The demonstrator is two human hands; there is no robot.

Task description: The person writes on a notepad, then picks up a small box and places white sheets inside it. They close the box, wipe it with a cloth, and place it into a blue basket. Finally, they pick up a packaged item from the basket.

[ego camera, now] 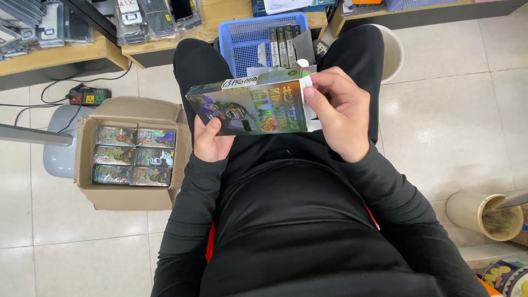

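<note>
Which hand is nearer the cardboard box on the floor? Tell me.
Left. The left hand grips the shiny pack's near end, just beside the cardboard box. The right hand holds the pack's far end, farther away.

Single head cam, worn by the seated person, pointing steeply down over own chest and lap. Close range: torso and arms fill lower half, hands mid-frame near the lens. Tiled floor (440, 110) runs along both sides. Top edge reaches the wooden counter (99, 49), farther off. Cardboard box (132, 195) sits image-left on the floor. No second view, so no overlap.
</note>
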